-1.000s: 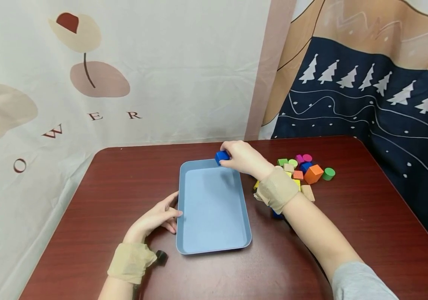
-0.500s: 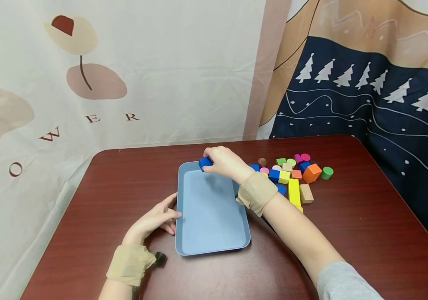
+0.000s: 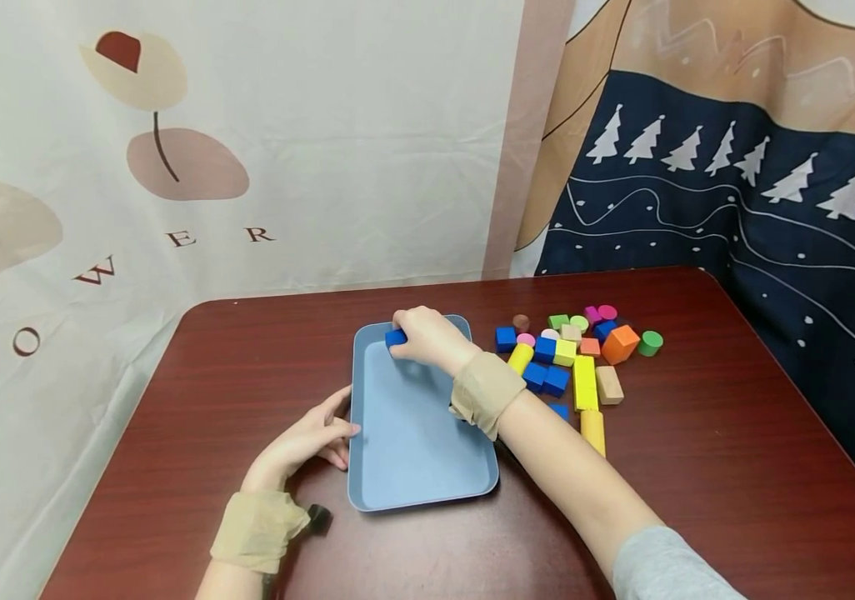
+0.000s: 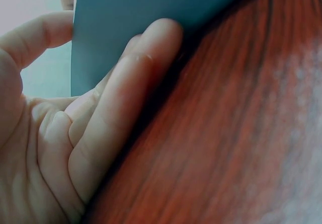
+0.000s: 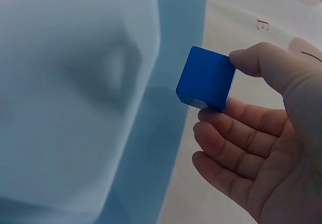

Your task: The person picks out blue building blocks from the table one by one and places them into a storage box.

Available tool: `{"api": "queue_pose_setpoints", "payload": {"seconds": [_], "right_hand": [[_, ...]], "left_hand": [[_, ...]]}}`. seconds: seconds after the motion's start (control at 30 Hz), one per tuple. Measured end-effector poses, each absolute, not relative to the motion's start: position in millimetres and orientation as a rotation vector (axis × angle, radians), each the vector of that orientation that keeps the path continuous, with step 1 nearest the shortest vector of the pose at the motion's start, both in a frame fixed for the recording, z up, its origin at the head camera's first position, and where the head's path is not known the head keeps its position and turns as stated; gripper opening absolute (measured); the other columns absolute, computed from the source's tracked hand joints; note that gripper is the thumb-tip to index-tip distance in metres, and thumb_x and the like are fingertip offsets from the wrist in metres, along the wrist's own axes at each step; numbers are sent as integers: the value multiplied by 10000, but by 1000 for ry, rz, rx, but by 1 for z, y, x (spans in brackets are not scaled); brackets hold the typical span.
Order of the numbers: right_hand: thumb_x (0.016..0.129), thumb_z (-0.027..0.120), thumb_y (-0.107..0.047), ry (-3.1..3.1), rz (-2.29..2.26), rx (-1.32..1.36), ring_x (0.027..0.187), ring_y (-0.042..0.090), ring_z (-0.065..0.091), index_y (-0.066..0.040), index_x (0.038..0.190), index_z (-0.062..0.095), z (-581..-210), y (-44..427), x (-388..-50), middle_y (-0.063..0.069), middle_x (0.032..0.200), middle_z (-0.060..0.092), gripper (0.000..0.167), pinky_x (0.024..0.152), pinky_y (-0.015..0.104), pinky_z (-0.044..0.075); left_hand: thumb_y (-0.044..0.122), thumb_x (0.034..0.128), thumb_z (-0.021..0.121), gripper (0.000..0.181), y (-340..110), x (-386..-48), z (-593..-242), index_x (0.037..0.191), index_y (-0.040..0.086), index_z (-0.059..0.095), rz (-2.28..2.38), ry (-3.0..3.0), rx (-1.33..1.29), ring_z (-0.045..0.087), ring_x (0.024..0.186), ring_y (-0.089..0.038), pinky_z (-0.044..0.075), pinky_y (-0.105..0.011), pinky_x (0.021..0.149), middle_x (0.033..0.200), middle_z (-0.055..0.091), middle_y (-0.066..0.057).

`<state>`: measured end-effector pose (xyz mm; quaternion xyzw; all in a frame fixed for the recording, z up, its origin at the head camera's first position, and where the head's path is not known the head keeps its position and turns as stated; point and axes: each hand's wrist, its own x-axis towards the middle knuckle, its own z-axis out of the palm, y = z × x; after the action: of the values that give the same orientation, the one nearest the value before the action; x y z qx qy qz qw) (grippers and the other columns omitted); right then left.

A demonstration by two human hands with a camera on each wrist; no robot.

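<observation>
A light blue rectangular tray [image 3: 423,467] lies on the table. My left hand [image 3: 315,432] holds its left side, thumb on the rim and the other fingers against the outer wall; the left wrist view shows these fingers [image 4: 115,98] along the tray wall [image 4: 121,22]. Over the tray's far left corner, my right hand [image 3: 431,339] pinches a blue cube [image 3: 395,337]. In the right wrist view the cube [image 5: 207,78] sits between thumb and fingertips, above the tray's rim. Whether the cube touches the tray cannot be told.
Right of the tray lies a loose group of coloured blocks, among them blue cubes [image 3: 556,381], a yellow bar [image 3: 585,383], an orange cube [image 3: 620,344] and a green cylinder [image 3: 650,342]. The right forearm crosses beside them. A printed cloth [image 3: 360,167] hangs behind the table [image 3: 285,333].
My right hand has carried the blue cube leftward and slightly nearer, from the tray's far edge to its far left corner. More blocks show behind the forearm. The left hand stays put.
</observation>
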<state>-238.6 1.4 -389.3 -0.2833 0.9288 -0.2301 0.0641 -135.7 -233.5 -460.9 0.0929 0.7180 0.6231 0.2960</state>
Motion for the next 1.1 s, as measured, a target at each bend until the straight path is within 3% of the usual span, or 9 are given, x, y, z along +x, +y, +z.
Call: {"api": "queue_pose_setpoints", "payload": {"seconds": [0.2,1.1], "right_hand": [[861,669,-226,2811,-651,-849,679,151,517,-71,943,601,-400,-6,-240,15,786,564,188,582,247,424],[870,678,-226,2810,-526,-807,663,144,493,-52,989,637,-414,-22,-237,13,778,566,215,575,254,439]], "left_hand": [[119,944,600,804,-234,-136,-462,1535,77,57,1662,1907,250,627,541,-192,572,-345,549,748,644,-154],[121,941,601,800,-234,-136,-463,1537,89,68,1666,1904,246,621,540,-199,568,-337,540,784,645,-170]]}}
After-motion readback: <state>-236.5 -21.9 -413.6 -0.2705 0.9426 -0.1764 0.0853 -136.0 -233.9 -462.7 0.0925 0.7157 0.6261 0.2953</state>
